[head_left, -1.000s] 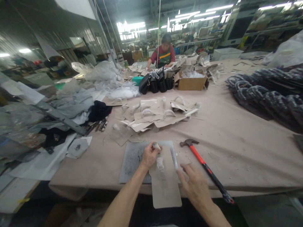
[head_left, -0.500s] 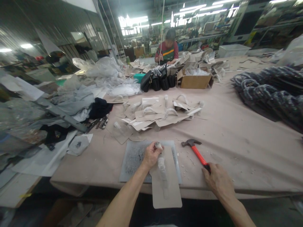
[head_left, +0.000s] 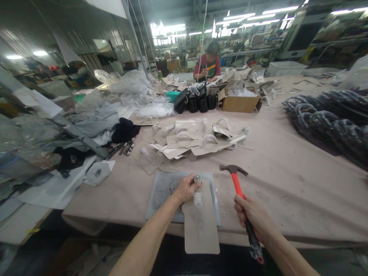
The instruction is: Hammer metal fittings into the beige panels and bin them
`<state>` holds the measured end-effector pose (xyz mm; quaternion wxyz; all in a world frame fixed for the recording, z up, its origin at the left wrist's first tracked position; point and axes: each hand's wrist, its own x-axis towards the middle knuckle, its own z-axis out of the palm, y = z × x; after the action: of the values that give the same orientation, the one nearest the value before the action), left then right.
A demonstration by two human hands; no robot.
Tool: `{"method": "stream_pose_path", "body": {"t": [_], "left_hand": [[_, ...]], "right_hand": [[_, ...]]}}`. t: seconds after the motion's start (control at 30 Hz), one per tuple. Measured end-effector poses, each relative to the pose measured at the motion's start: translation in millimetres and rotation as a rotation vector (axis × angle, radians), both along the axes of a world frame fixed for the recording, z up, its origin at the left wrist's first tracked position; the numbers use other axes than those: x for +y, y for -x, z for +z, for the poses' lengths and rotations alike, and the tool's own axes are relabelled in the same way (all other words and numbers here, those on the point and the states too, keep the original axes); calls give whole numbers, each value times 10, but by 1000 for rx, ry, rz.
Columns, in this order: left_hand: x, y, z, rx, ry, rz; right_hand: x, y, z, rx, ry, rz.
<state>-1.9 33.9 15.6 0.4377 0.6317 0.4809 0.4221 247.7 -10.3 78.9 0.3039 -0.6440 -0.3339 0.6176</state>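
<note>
My left hand (head_left: 186, 188) pinches a short round metal tool (head_left: 197, 179), standing upright at the far end of a beige panel (head_left: 207, 234). Its underside is hidden by my fingers. Along the panel's middle runs a strap (head_left: 198, 201) wrapped in clear plastic. The panel lies over a grey slab (head_left: 161, 191) and overhangs the table's near edge. To the right, my right hand (head_left: 253, 216) is closed around the handle of a claw hammer (head_left: 237, 184), its red-necked shaft and dark head pointing away from me, apart from the metal tool.
Beyond the slab lies a pile of beige panels (head_left: 184, 142) with wrapped straps. Black bags (head_left: 198, 101) and a cardboard box (head_left: 240, 103) stand farther back. Dark wrapped goods (head_left: 327, 119) are heaped at right, plastic sheeting (head_left: 126, 84) at left. A person (head_left: 211, 63) sits across the table.
My right hand has taken a full grip on the hammer handle and lifted it from the table. My left hand stays at the panel's far end, the metal tool now more upright.
</note>
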Motion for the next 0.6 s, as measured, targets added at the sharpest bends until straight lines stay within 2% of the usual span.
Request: {"method": "stream_pose_path", "body": {"t": [0.1, 0.2, 0.27, 0.33, 0.4, 0.47, 0.53, 0.6], "left_hand": [[-12, 11, 25, 35, -34, -31], [-39, 8, 5, 43, -52, -27], [-55, 3, -18, 39, -55, -19], [-65, -1, -35, 31, -47, -9], [-72, -1, -38, 24, -51, -5], [-76, 2, -30, 18, -70, -17], [-79, 6, -19, 10, -83, -32], [-80, 7, -17, 6, -79, -31]], "right_hand": [[-39, 35, 237, -357, -385, 157], [-86, 40, 313, -704, -742, 311], [-102, 50, 301, -874, -858, 447], [-90, 61, 334, -981, -907, 595], [-57, 75, 481, -1034, -968, 639], [-23, 103, 719, -1034, -1069, 502], [-5, 150, 926, -986, -1180, 247], [-20, 200, 968, -950, -1253, 31]]}}
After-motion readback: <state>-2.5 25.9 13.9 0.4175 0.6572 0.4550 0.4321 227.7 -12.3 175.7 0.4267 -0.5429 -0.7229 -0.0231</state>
